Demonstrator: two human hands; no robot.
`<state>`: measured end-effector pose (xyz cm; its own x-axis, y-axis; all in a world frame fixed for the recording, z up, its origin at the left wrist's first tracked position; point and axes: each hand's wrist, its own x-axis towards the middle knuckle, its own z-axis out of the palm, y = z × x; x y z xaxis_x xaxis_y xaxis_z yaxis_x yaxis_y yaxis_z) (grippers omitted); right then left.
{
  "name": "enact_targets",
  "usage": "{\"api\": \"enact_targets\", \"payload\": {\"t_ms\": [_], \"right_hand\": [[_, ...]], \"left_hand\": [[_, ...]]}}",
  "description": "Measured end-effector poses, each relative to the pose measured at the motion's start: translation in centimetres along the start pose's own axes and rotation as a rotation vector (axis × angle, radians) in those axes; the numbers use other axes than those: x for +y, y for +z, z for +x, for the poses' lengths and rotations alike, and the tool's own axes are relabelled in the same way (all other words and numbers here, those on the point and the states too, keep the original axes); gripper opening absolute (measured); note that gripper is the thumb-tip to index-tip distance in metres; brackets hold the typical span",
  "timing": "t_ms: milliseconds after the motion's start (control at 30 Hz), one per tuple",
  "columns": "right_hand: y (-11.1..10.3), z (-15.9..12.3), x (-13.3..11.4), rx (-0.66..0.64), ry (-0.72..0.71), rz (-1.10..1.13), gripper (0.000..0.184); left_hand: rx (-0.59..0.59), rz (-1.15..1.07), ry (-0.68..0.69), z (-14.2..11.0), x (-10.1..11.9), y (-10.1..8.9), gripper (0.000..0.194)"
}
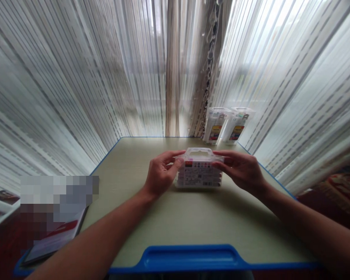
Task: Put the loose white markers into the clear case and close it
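A clear plastic carry case (pixel 198 173) with a handle on top stands upright near the middle of the table. Its printed label faces me, and several marker-like sticks show at its right side. My left hand (pixel 163 171) grips the upper left corner, thumb on the front face and fingers along the top. My right hand (pixel 241 168) holds the upper right corner in the same way. Both hands are closed on the case, and their fingertips behind it are partly hidden.
Two tall clear containers (pixel 215 126) with colourful labels stand at the table's back right corner. The pale table (pixel 128 155) has a blue rim and a blue front tray (pixel 191 258). A flat dark-edged item (pixel 56 239) lies at the left, partly pixelated. Striped curtains (pixel 142 70) hang behind.
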<state>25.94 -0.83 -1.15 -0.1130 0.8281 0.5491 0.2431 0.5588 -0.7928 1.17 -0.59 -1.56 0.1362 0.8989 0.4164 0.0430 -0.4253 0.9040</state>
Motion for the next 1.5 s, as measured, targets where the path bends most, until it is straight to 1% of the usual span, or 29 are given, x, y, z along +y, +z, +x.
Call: {"api": "enact_targets", "payload": {"t_ms": [100,333,533,700,900,1100,1267,1367,1500], "right_hand": [[-0.1,0.0,0.2,-0.021,0.007,0.032,0.034],[-0.1,0.0,0.4,-0.044,0.035,0.027,0.035],[-0.2,0.0,0.5,-0.068,0.039,0.028,0.035],[-0.2,0.0,0.6,-0.054,0.054,0.045,0.037],[-0.3,-0.1,0.8,-0.07,0.075,0.063,0.037],[-0.4,-0.1,1.0,-0.054,0.017,0.018,0.037],[-0.4,0.0,0.3,0.008,-0.093,-0.073,0.029],[-0.4,0.0,0.1,0.022,-0.122,-0.09,0.024],[-0.3,0.0,0.1,0.027,-0.146,-0.069,0.022]], "left_hand": [[0.007,-0.004,-0.014,0.0,0.2,0.1,0.038],[0.014,0.001,-0.013,0.0,0.3,0.2,0.036],[0.01,-0.006,-0.011,0.1,0.0,0.2,0.037],[0.015,-0.026,-0.005,0.2,-0.3,0.1,0.038],[-0.005,0.01,0.025,0.3,-0.5,0.0,0.036],[-0.004,0.028,0.033,0.3,-0.6,-0.1,0.036],[-0.019,0.025,0.032,0.2,-0.5,0.0,0.037],[-0.02,0.023,0.031,0.2,-0.5,0.0,0.037],[-0.02,0.015,0.02,0.2,-0.7,0.0,0.038]]}}
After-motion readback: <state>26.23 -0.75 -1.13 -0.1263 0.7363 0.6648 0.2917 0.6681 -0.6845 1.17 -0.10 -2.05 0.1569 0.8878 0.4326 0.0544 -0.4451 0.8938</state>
